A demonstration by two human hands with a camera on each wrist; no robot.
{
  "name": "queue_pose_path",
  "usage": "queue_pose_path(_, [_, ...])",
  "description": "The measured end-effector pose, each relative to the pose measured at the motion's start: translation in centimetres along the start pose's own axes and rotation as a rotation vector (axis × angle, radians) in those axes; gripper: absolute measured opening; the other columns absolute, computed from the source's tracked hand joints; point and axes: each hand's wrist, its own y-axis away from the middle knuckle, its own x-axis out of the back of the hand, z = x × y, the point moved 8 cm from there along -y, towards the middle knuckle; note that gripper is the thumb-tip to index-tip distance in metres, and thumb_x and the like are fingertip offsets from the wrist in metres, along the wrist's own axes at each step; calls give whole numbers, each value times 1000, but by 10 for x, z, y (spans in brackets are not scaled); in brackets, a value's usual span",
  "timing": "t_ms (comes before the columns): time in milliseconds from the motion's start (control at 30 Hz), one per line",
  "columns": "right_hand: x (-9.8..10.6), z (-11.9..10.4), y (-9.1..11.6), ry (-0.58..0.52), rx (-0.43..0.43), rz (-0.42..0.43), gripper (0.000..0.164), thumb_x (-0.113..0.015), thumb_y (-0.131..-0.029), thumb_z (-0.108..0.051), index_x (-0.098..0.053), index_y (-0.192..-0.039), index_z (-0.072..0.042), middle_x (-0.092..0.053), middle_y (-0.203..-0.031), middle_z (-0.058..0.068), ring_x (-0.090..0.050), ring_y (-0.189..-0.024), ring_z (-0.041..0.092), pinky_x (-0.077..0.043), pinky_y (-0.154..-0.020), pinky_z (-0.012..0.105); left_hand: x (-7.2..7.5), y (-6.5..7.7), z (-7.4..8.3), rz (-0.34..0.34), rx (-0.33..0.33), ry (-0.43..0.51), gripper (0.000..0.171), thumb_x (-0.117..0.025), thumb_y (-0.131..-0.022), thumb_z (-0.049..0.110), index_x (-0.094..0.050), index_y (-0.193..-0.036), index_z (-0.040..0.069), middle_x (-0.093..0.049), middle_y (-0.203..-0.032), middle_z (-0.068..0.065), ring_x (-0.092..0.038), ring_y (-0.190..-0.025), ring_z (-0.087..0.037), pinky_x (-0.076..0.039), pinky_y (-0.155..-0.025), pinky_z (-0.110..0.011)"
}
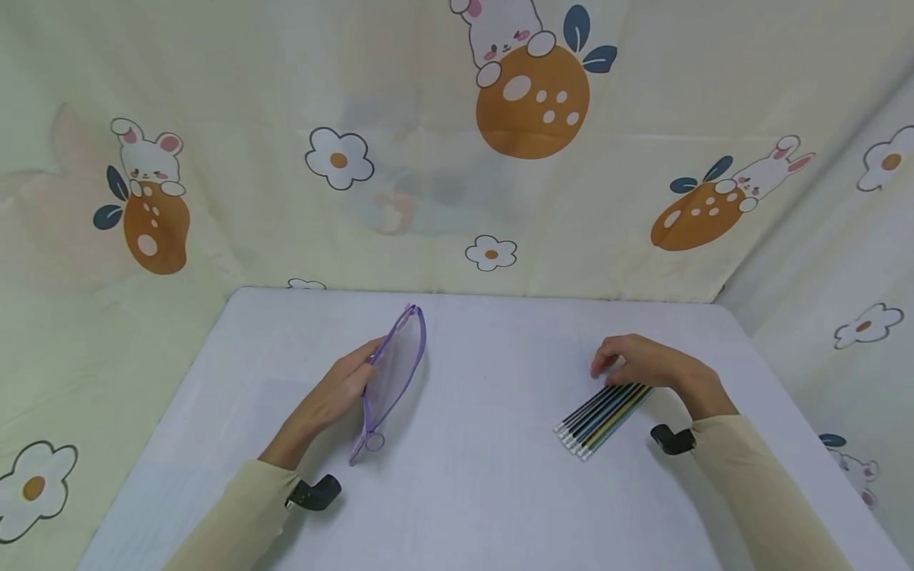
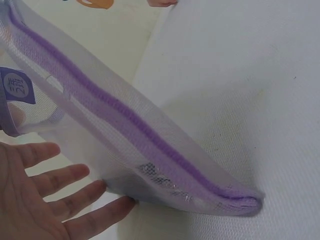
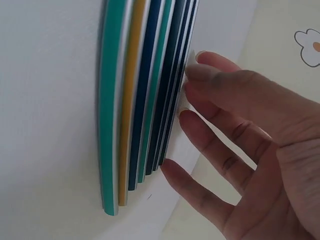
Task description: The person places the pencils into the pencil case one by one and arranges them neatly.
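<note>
A see-through mesh pouch (image 1: 397, 371) with purple edging stands on its side, left of the table's middle. My left hand (image 1: 337, 395) holds it by its left side. The left wrist view shows the pouch's purple zip band (image 2: 117, 107), a small purple label (image 2: 17, 85) and the fingers (image 2: 92, 215) along its lower side; the thumb is partly hidden behind the mesh. At the right, several pencils (image 1: 603, 422) in green, yellow and dark blue lie side by side. My right hand (image 1: 653, 366) hovers at their far end, fingers loosely bent, fingertips (image 3: 187, 120) right at the row's edge.
The white table (image 1: 485, 492) runs back to a cream curtain (image 1: 414, 79) printed with rabbits and flowers. A black wrist camera (image 1: 314, 493) sits on the left sleeve and another black camera (image 1: 673, 439) on the right one.
</note>
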Motion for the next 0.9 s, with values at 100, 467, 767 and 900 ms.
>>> queue_pose_path(100, [0, 0, 2, -8, -17, -13, 19, -71, -90, -3, -73, -103, -16, -68, -107, -1, -60, -106, 24, -51, -97, 49, -1, 0, 1, -3, -4, -1, 60, -36, -97, 13, -35, -156, -1, -39, -158, -24, -34, -146, -43, -30, -116, -60])
queue_pose_path(467, [-2, 14, -4, 10, -41, 21, 24, -69, -88, 3, -72, -99, -18, -66, -101, -2, -59, -98, 20, -53, -91, 43, 0, 1, 3, -3, -4, -2, 61, -36, -97, 14, -36, -156, 0, -39, -158, -22, -34, -146, -42, -29, -117, -58])
queue_pose_path(767, [-8, 11, -10, 72, 8, 10, 30, -69, -83, 6, -70, -90, -24, -61, -94, -5, -55, -95, 18, -49, -85, 36, 1, 1, 3, 4, -19, -7, 60, -36, -97, 14, -37, -155, -2, -41, -157, -23, -35, -146, -42, -30, -117, -57])
queue_pose_path(900, [-9, 7, -9, 102, 35, -1, 28, -72, -85, 3, -68, -92, -23, -59, -92, -5, -54, -93, 17, -50, -83, 34, 1, 0, 2, 6, -14, -2, 60, -37, -96, 14, -37, -155, -1, -41, -157, -22, -35, -146, -41, -30, -117, -57])
